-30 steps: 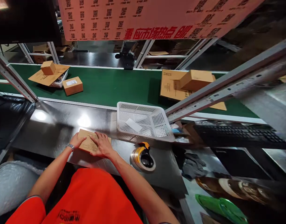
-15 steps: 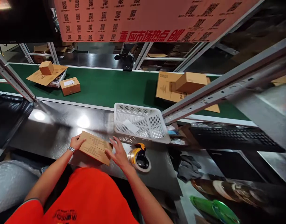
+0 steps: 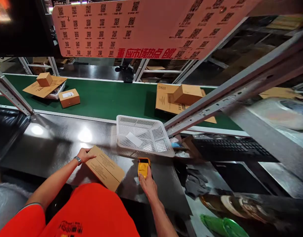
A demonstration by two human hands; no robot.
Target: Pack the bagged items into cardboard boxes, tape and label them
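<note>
A brown cardboard box (image 3: 106, 168) with printed text and a seam across its top lies at an angle on the metal bench. My left hand (image 3: 85, 155), with a metal-banded watch on the wrist, grips the box's far left corner, thumb on top. Right of the box, my right hand (image 3: 148, 184) is closed around a yellow and black tape dispenser (image 3: 143, 167), held apart from the box. The dispenser's lower part is hidden by my fingers. Behind it stands a white perforated basket (image 3: 119, 140) with a white slip of paper (image 3: 134, 139) inside.
A green conveyor belt (image 3: 112, 98) runs behind the bench, carrying cartons (image 3: 69, 98) and flattened cardboard (image 3: 163, 98). A slanted metal post (image 3: 188, 113) rises beside the basket. A keyboard (image 3: 235, 148), a grey cloth (image 3: 196, 182) and a green tape roll (image 3: 215, 223) are at right.
My right hand has left the box, moved right and taken hold of the tape dispenser. The box has turned clockwise under my left hand. The view has tilted up slightly.
</note>
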